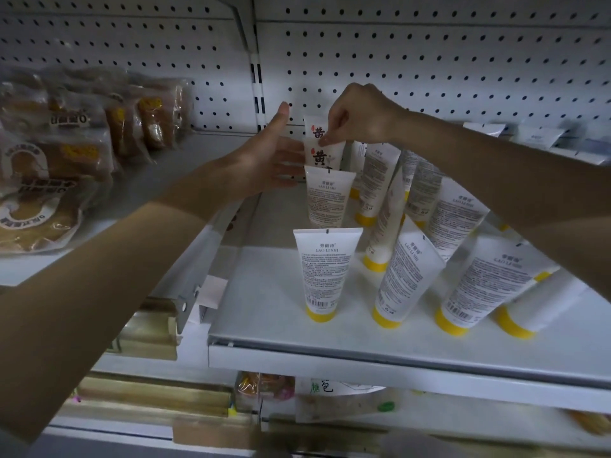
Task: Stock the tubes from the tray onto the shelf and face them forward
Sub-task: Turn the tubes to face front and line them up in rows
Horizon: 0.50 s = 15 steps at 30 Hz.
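- The white wall point(429, 61) at the back is full of little round holes in rows. The light is dim.
- A white metal shelf point(281, 292) sticks out from the wall and has a flat front edge.
- Next to it on the left, another shelf holds bread packs point(59, 153) in see-through wrap.
- Under the white shelf is a lower shelf point(330, 424) with more packs, too blurry to tell what they are.
- Many white tubes point(325, 272) stand on the white shelf on their yellow caps point(320, 315).
- The left row stands straight. The tubes on the right lean on each other.
- Most of them show the side with small print and a bar code.
- The left hand point(264, 157) is wide open with straight fingers and the thumb up. Its fingers are at the left side of the back tube.
- The right hand point(357, 117) comes from above and pinches the back tube point(325, 158) with thumb and fingers.
- That tube is at the back of the left row, close to the wall. It shows big yellow-brown letters.
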{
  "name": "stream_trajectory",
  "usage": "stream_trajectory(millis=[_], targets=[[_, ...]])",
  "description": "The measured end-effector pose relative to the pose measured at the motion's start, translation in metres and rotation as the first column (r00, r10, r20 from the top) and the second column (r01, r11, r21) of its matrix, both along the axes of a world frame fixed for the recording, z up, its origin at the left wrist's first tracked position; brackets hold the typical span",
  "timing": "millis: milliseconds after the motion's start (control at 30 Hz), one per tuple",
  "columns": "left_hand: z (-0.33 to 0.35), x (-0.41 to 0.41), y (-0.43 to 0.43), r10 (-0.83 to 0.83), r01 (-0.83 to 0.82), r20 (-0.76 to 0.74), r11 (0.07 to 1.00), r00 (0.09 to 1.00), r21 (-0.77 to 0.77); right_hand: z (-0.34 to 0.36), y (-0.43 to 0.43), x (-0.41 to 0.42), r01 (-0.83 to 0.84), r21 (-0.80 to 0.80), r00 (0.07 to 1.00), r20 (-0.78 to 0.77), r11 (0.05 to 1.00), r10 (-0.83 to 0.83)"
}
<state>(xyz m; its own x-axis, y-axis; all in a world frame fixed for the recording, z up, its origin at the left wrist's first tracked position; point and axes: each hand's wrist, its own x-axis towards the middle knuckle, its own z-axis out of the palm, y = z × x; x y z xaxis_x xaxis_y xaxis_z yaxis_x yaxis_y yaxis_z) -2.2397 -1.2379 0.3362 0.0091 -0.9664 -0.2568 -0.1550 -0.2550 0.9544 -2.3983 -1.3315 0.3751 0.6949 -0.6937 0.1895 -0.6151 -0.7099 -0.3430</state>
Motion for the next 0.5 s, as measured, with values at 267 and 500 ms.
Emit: stream_trajectory(millis=[267, 500], targets=[[-0.001, -0.001, -0.007, 0.067, -0.067, 0.023, 0.998, 0.998, -0.003, 0.001, 0.004, -0.005, -0.002, -0.014, 1.0, 0.008, 1.0, 0.002], [0.005, -0.006, -0.009, 0.175, -0.075, 0.327, 0.952, 0.928, -0.298, 0.046, 0.0, -0.056, -0.013, 0.125, 0.995, -0.1, 0.992, 0.026]])
